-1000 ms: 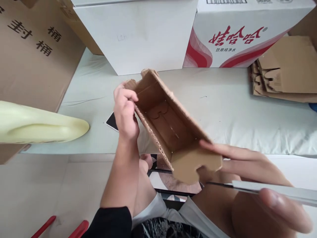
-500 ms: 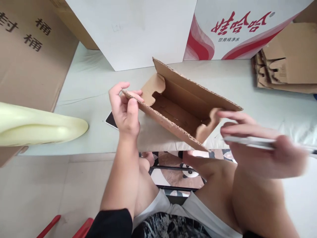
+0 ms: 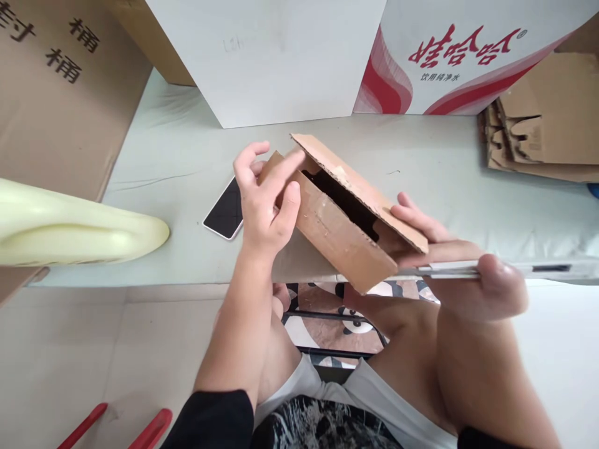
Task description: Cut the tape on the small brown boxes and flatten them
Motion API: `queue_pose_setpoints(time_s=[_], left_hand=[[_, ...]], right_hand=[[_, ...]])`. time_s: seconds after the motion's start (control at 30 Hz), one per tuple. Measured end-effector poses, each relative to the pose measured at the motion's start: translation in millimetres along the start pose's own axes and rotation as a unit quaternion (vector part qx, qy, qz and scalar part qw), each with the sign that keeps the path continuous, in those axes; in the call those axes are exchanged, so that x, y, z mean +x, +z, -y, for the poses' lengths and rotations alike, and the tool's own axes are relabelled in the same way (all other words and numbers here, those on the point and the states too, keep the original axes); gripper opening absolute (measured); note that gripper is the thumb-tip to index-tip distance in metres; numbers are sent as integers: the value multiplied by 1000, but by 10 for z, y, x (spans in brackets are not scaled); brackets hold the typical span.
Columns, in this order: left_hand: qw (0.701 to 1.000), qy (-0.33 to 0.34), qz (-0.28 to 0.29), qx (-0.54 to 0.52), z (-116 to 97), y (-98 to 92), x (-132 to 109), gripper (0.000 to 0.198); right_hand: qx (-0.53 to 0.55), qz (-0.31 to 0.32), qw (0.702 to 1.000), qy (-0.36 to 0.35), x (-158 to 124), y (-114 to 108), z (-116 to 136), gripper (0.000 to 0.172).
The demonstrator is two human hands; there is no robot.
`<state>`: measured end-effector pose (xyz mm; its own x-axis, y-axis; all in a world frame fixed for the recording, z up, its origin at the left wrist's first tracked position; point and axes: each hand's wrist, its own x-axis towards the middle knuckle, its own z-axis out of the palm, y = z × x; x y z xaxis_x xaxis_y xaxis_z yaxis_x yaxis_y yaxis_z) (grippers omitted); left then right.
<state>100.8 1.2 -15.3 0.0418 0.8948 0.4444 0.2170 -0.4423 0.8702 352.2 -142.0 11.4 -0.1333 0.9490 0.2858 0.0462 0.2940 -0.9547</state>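
Note:
A small brown cardboard box (image 3: 344, 231) is tilted above the light table edge, its two long flaps folded inward with a dark gap between them. At its left end is my left hand (image 3: 266, 193), thumb and index finger on the near flap, other fingers behind the end. Between the thumb and palm of my right hand (image 3: 468, 268) lies a slim silver-white utility knife (image 3: 453, 269), pointing left. The fingers of that hand press on the far flap at the box's right end. A dark-screened phone (image 3: 225, 211) lies on the table, partly behind my left hand.
Behind the box stand a big white carton (image 3: 285, 62) and a red-printed white carton (image 3: 449, 68). Flattened cardboard (image 3: 552, 106) is stacked at right. A pale yellow smooth object (image 3: 84, 227) juts in from the left, near a large brown carton (image 3: 60, 118).
The box's long flaps have folded inward, narrowing the opening to a gap. My left hand has moved right, uncovering more of the phone. My right hand has moved left onto the far flap.

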Motion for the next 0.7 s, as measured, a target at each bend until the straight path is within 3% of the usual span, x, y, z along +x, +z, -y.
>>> queue_pose_setpoints(time_s=[0.13,0.3,0.47,0.57,0.63,0.7], left_hand=[[996,68,37,49,112,0,-28,46],[983,149,46,93,202,21,-55,47],[971,151,102,156,96,26,-71,44],[975,130,91,157,51,23,-80,42],[979,116,78,149,70,-15,-67,40],[985,92,50,134,143,-106,-28,37]], right_hand=[[59,61,996,-24,5,-40,2,55],[-35,52,998,19,-21,-62,-12,59],[14,45,999,-21,-7,-46,-10,55],[47,-62,997,0,-16,-94,-66,56],[55,-172,982,49,-43,-157,-155,55],[61,-243,963,101,-67,-210,-262,55]])
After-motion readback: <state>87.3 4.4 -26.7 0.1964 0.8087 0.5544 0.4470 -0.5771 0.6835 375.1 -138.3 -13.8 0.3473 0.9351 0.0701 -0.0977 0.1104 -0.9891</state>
